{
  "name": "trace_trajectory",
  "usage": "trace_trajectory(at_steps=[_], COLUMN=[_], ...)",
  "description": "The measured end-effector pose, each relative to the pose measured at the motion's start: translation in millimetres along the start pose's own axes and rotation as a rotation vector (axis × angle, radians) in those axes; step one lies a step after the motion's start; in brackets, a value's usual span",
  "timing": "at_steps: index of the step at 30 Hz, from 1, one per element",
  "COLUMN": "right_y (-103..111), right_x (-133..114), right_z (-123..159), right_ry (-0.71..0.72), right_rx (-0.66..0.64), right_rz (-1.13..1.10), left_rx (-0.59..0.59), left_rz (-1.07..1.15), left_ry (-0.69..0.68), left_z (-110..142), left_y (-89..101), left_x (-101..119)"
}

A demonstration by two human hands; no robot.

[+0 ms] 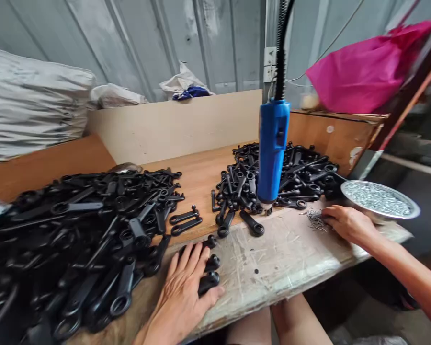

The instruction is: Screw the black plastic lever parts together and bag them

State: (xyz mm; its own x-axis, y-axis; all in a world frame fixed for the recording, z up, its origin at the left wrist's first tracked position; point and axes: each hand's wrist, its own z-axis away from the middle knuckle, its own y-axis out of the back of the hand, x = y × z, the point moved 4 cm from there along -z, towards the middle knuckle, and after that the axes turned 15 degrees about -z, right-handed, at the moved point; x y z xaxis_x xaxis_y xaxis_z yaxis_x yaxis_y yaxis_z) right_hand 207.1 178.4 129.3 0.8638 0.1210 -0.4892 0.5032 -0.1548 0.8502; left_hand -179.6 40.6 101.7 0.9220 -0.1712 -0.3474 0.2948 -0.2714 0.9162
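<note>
My left hand [187, 287] lies with fingers stretched over several black plastic lever arms [209, 281] lined up at the bench edge; their rounded ends stick out past the fingers. My right hand [350, 224] has its fingertips pressed together at a small heap of thin metal screws [314, 219]; what they pinch is too small to make out. Beside that hand stands a metal bowl [414, 211] full of small silvery pieces. A blue electric screwdriver [273, 151] hangs upright between my hands, tip down near the bench.
A large heap of black lever arms [79, 230] covers the left side. Another heap [242, 179] sits behind the screwdriver. Loose arms [252, 223] lie between. Boards [179, 127] wall the back; a white sack [32, 100] and a pink bag [366, 72] rest behind.
</note>
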Motion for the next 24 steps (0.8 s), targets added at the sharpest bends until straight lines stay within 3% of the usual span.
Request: trace_trajectory(at_steps=[4, 8, 11, 13, 18, 21, 24], right_y=[3.3, -3.3, -29.0, -51.8, -92.8, -99.5, -97.7], right_x=[-9.9, -39.0, -79.3, -117.2, -186.6, -200.0, -198.1], right_z=[-2.0, 13.3, 35.1, 50.7, 66.1, 62.1, 56.3], right_ry=[-0.020, 0.026, 0.123, 0.306, 0.492, 0.519, 0.549], right_rx=[-0.050, -0.088, -0.187, -0.316, -0.473, -0.520, -0.578], right_rz=[-0.087, -0.191, -0.264, -0.369, -0.278, -0.236, -0.246], left_rx=[-0.075, -0.095, -0.048, -0.032, 0.004, 0.038, 0.047], left_rz=[0.054, 0.118, 0.141, 0.155, 0.189, 0.209, 0.233], left_ry=[0.033, 0.052, 0.073, 0.091, 0.095, 0.093, 0.102], left_z=[6.6, 7.0, 5.3, 4.6, 4.2, 5.0, 5.5], left_y=[2.9, 4.0, 4.4, 3.7, 3.1, 3.1, 2.5], left_x=[3.3, 4.9, 4.8, 4.8, 5.8, 6.3, 7.2])
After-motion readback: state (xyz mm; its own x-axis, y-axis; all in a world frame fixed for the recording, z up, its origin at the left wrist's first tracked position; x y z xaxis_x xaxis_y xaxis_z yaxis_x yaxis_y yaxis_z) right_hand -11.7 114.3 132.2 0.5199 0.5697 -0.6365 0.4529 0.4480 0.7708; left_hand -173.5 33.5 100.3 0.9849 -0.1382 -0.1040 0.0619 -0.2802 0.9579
